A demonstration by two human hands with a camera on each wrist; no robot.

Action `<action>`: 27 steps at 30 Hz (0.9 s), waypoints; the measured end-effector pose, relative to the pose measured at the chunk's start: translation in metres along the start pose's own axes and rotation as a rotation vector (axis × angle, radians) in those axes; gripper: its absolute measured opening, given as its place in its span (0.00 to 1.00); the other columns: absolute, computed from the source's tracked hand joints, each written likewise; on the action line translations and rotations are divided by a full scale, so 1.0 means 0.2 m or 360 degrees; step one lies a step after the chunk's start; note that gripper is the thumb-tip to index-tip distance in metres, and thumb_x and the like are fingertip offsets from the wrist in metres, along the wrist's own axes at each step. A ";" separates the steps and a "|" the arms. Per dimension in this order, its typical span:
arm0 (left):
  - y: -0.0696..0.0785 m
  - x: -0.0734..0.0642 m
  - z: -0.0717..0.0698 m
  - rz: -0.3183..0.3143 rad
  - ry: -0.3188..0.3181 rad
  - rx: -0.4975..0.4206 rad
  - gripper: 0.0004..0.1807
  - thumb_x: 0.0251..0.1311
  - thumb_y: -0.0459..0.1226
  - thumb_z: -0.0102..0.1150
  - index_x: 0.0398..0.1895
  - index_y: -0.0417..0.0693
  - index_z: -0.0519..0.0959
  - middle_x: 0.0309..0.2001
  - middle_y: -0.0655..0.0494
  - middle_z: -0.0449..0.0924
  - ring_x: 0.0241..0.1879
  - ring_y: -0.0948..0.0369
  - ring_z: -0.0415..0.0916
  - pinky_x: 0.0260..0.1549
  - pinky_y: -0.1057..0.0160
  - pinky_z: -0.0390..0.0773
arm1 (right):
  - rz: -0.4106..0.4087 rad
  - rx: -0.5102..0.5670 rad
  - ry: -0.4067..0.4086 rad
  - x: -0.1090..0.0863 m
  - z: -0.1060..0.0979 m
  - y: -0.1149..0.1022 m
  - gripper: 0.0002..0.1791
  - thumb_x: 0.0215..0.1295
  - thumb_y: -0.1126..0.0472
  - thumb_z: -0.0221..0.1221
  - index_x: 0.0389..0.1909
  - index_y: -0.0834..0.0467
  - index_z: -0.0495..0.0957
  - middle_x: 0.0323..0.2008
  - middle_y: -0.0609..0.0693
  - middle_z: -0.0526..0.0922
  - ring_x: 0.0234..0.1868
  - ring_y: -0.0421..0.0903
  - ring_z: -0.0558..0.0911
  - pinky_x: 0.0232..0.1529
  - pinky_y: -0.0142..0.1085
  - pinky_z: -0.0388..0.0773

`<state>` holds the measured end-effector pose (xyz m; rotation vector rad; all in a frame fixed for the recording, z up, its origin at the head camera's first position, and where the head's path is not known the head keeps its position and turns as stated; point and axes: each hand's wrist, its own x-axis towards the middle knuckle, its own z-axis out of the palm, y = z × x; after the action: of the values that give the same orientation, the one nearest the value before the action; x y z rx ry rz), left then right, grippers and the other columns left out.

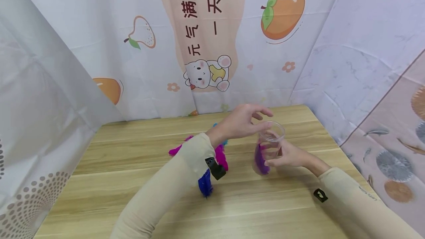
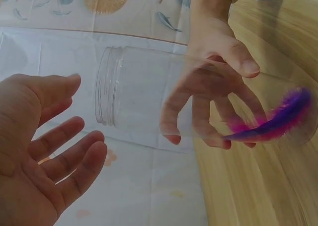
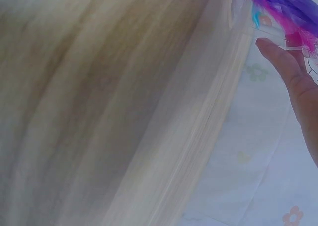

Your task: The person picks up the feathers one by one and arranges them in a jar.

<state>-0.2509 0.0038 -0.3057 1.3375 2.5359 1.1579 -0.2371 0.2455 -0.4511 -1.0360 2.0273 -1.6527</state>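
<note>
Fingers of the right hand (image 1: 288, 153) curl round a clear screw-neck jar (image 2: 146, 87), mouth up, toward the right of the wood-grain table (image 1: 132, 169) (a purple-and-pink feather (image 2: 278, 121) shows inside, near the base). Those of the left hand (image 1: 244, 121), loosely bent and holding nothing, hover beside the rim. One blue feather (image 1: 205, 184) lies below the left forearm.

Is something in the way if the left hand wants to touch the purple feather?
Yes: the wall of the clear jar stands between the left hand and the purple feather, which lies inside, toward the bottom. Nothing visible covers the jar's mouth, which faces the left hand.
</note>
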 end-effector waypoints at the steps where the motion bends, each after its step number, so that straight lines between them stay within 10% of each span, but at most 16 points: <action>1: 0.00 -0.01 0.00 -0.0002 -0.0011 -0.0051 0.17 0.68 0.41 0.65 0.57 0.45 0.81 0.58 0.53 0.82 0.53 0.59 0.82 0.43 0.71 0.81 | 0.0003 0.0002 -0.0003 0.00 0.00 0.00 0.52 0.58 0.76 0.68 0.76 0.62 0.45 0.65 0.77 0.61 0.63 0.62 0.75 0.55 0.53 0.79; 11: -0.08 -0.10 -0.08 -0.0066 -0.0170 -0.0344 0.24 0.66 0.41 0.67 0.63 0.47 0.77 0.65 0.55 0.75 0.60 0.57 0.77 0.47 0.64 0.82 | 0.0005 0.0060 -0.0019 0.00 0.01 -0.01 0.54 0.58 0.77 0.67 0.77 0.56 0.44 0.66 0.75 0.61 0.63 0.73 0.71 0.56 0.55 0.78; 22: -0.26 -0.30 -0.18 -0.0330 -0.0344 -0.0122 0.32 0.70 0.46 0.63 0.73 0.49 0.67 0.71 0.56 0.68 0.67 0.53 0.70 0.61 0.56 0.75 | -0.0014 0.0070 -0.0027 -0.01 0.00 0.03 0.52 0.58 0.78 0.66 0.75 0.50 0.47 0.66 0.81 0.58 0.63 0.54 0.76 0.56 0.55 0.77; 27: -0.35 -0.42 -0.23 -0.0431 -0.0359 -0.0064 0.32 0.70 0.45 0.62 0.73 0.46 0.66 0.72 0.53 0.68 0.66 0.50 0.70 0.62 0.51 0.73 | 0.0019 0.0076 -0.0014 -0.01 0.00 0.02 0.52 0.57 0.78 0.67 0.75 0.51 0.48 0.65 0.78 0.61 0.63 0.63 0.75 0.55 0.54 0.79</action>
<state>-0.2644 -0.1082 -0.3411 1.0104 2.4221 0.9435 -0.2362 0.2472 -0.4558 -1.0114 1.9745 -1.6795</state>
